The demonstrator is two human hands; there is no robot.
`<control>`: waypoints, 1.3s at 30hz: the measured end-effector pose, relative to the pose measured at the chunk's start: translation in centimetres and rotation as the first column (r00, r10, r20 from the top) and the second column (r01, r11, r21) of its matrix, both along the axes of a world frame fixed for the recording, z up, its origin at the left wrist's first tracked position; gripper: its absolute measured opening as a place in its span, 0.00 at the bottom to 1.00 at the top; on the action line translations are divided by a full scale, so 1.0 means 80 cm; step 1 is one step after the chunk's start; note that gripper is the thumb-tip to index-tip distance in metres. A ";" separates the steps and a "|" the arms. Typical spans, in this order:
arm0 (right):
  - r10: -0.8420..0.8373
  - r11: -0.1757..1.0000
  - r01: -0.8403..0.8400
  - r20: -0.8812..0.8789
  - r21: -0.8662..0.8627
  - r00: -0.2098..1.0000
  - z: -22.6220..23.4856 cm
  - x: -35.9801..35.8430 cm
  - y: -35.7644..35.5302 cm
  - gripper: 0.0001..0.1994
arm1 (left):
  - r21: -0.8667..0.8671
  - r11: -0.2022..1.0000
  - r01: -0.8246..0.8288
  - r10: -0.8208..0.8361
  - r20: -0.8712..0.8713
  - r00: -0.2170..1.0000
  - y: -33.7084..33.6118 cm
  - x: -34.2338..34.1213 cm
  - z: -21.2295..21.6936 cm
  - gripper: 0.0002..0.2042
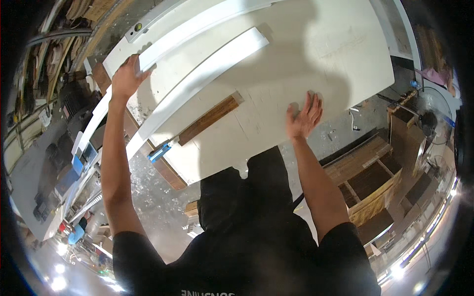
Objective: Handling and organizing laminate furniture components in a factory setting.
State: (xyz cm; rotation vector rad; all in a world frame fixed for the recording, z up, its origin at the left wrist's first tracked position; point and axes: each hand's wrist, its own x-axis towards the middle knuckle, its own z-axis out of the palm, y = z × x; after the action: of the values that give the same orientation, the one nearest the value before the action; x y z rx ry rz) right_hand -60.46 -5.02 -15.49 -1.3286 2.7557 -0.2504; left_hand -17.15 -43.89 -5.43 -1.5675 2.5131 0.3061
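Note:
My left hand (126, 79) is wrapped round a long white strip (192, 30) at the far left of the white tabletop (340, 59), its thumb stretched along the near edge. My right hand (305, 117) holds nothing. Its thumb stands apart from the fingers, over the tabletop close to the near edge; whether it touches the surface I cannot tell. Between my hands lies a second white strip (202, 74), slanting down past the table's left edge. Nearer to me are a short brown wooden strip (210, 120) and a blue-handled tool (159, 152).
A pale level-like bar with a green vial (138, 27) lies along the far left edge. Wooden box-like pieces (365, 172) stand on the floor to the right, near a fan (429, 121). Stacked boards (64, 54) fill the far left, and another person (78, 232) is at lower left.

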 end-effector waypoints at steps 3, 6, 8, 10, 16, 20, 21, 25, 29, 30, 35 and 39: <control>0.005 0.999 -0.004 0.013 -0.053 1.000 -0.002 0.000 -0.002 0.43 | -0.010 1.000 0.006 -0.006 -0.010 1.000 0.008 -0.013 0.003 0.32; -0.033 0.999 0.033 0.004 -0.038 0.999 -0.004 -0.001 -0.001 0.43 | -0.093 0.996 0.016 -0.021 -0.051 0.998 0.044 -0.022 0.018 0.31; -0.018 0.998 0.020 0.026 -0.059 0.999 0.004 0.000 0.003 0.43 | -0.197 0.980 0.043 -0.046 -0.011 0.999 0.087 -0.019 0.030 0.31; -0.022 0.997 0.023 0.015 -0.067 1.000 0.006 0.001 0.005 0.43 | -0.138 0.990 -0.008 0.009 0.004 1.000 0.122 0.003 0.030 0.31; -0.034 0.999 0.034 -0.021 -0.009 0.999 0.003 0.003 0.002 0.43 | -0.073 0.993 -0.098 0.071 -0.306 0.949 0.233 0.091 0.004 0.28; -0.056 0.996 0.059 -0.035 0.071 0.998 0.000 0.008 -0.003 0.42 | -0.046 0.983 -0.180 0.162 -0.263 0.951 0.271 0.123 -0.027 0.29; -0.042 0.997 0.044 -0.046 0.063 0.998 -0.001 0.006 -0.002 0.42 | -0.102 0.981 -0.163 0.130 -0.270 0.954 0.276 0.116 -0.027 0.30; -0.020 0.999 0.023 -0.056 0.042 0.998 -0.001 0.007 -0.001 0.42 | -0.050 0.986 -0.160 0.148 -0.191 0.970 0.275 0.110 -0.013 0.33; -0.050 0.999 0.050 -0.097 -0.002 0.994 -0.010 0.009 0.003 0.44 | -0.042 0.983 -0.177 0.166 -0.181 0.969 0.260 0.113 -0.022 0.32; -0.028 1.000 0.027 -0.102 -0.013 0.994 -0.009 0.017 -0.002 0.44 | 0.034 0.987 -0.156 0.159 -0.102 0.982 0.257 0.112 -0.019 0.32; 0.239 0.822 -0.119 0.148 -0.557 0.960 -0.007 0.110 -0.044 0.25 | 0.056 0.991 -0.120 0.124 -0.072 0.990 0.265 0.119 -0.017 0.35; 0.426 0.871 0.088 0.831 -0.484 0.358 0.019 0.312 -0.067 0.27 | -0.001 0.997 -0.075 0.075 -0.044 0.996 0.272 0.120 -0.011 0.35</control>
State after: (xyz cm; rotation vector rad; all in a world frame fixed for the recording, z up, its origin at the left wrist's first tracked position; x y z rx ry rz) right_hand -35.52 -10.39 -13.95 -0.9970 1.5542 -1.2650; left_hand -7.59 -22.15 -6.34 -1.6762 2.4918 0.3508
